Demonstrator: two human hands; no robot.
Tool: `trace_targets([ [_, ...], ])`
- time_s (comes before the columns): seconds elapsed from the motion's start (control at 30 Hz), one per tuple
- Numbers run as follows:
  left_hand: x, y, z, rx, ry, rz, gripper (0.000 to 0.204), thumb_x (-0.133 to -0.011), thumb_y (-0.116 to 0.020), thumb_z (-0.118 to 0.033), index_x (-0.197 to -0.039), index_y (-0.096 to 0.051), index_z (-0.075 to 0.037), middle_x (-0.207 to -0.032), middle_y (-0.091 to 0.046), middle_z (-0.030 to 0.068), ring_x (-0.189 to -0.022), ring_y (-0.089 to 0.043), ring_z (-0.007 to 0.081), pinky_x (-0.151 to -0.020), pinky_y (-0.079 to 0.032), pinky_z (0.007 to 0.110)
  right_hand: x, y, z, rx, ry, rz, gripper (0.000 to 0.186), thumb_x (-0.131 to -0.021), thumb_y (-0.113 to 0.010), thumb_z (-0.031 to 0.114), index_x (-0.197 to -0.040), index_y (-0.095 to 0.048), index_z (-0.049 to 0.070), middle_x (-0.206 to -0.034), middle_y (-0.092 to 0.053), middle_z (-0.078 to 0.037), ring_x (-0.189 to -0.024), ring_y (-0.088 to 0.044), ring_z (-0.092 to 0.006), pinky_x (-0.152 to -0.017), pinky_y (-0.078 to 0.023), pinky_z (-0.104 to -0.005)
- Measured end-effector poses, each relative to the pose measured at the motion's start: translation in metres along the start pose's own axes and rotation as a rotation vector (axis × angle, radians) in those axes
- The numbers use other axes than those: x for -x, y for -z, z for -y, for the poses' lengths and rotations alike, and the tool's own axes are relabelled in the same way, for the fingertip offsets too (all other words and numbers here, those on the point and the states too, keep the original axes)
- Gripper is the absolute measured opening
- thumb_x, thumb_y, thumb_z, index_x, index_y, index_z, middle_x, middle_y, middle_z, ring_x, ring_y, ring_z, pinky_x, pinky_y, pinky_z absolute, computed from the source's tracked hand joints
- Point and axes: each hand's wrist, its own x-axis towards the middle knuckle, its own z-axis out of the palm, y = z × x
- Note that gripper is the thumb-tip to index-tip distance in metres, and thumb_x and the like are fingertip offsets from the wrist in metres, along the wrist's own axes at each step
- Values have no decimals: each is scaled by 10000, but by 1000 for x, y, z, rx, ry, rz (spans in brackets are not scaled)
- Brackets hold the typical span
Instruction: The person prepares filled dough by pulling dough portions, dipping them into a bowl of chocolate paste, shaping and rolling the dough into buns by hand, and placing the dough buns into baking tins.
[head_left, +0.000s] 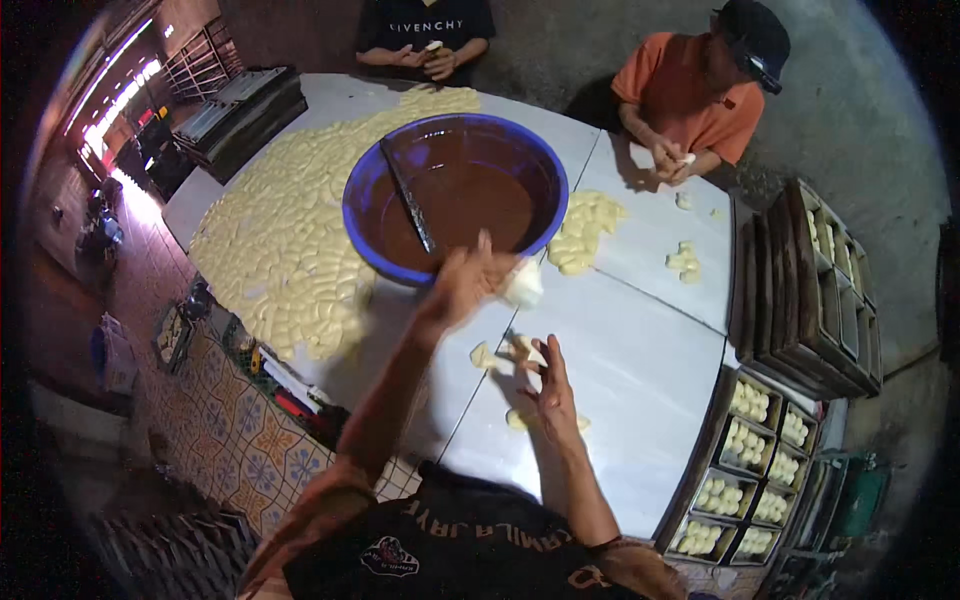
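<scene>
Two bare hands work over a white table [640, 345], below the middle of the view. Nearest, the right hand [555, 390] has its fingers spread and its thumb set apart. A small pale dough piece [524, 347] lies right by its fingertips; whether they touch, I cannot tell. Just left of that is another scrap [482, 356], and more bits lie near the palm.

A little farther off, the left hand [465, 285] is blurred, one finger pointing up. A white lump of dough [523, 284] is at its fingers, near the bowl's lower edge; I cannot tell whether the hand is pinching it or only beside it.

To the right, low down, a divided box [735, 417] contains round dough balls [745, 442] in its compartments. Behind it stands a stack of boxes [775, 300], tilted in the view.

Beyond the left hand sits a big blue bowl [554, 222] of brown liquid [480, 205], with a dark stick [405, 195] leaning in it. Dough pieces [290, 230] cover the table's left side, and a smaller pile [585, 232] touches the bowl's right side.

At the far side, a person in orange [725, 120] and a person in black [470, 18] each hold something pale.
</scene>
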Motion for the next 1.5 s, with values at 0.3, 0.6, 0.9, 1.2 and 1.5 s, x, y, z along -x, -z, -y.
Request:
trace_targets([
  [0.3, -98, 99, 31, -961, 718, -134, 1025, -844, -59, -805, -729, -660, 16, -600, -591, 82, -648, -593, 212, -691, -481, 364, -6, 20, -38, -226, -50, -86, 767, -891, -617, 450, -1497, -248, 157, -1401, -426, -53, -1186, -484, -207, -801, -472, -287],
  [0.6, 32, -28, 38, -261, 123, -82, 277, -958, -523, -162, -1091, -620, 62, -957, -639, 90, -773, -577, 96, -692, -463, 255, -29, -4, -12, -626, -274, -242, 499, -975, -549, 280, -1343, -439, -39, -1074, -604, -73, -797, -579, -95, -674, -502, -203],
  [0.9, 105, -86, 96, -626, -68, -497, 707, -838, -607, 53, -1465, -332, -123, -991, -681, 193, -940, -690, 243, -793, -549, 308, 18, -15, 8, 393, 66, -386, 271, -924, -593, 95, -1158, -626, -38, -963, -595, -60, -756, -559, -76, -617, -470, -219],
  [1.2, 129, -72, 85, 611, 444, -260, 587, -859, -525, 103, -1401, -302, 84, -1174, -576, 264, -1054, -625, 351, -903, -558, 397, 57, 3, 37, 762, 259, -26, 144, -779, -661, -26, -907, -714, 13, -1003, -568, -113, -955, -600, -241, -795, -516, -341],
  [1.5, 141, -107, 92, -78, 159, -57, 287, -886, -630, 1, -1160, -588, 77, -1035, -643, 112, -977, -656, 205, -837, -569, 282, 60, 16, 27, 357, 190, -352, 101, -848, -660, 45, -903, -683, -36, -948, -580, -67, -881, -566, -140, -735, -459, -253],
])
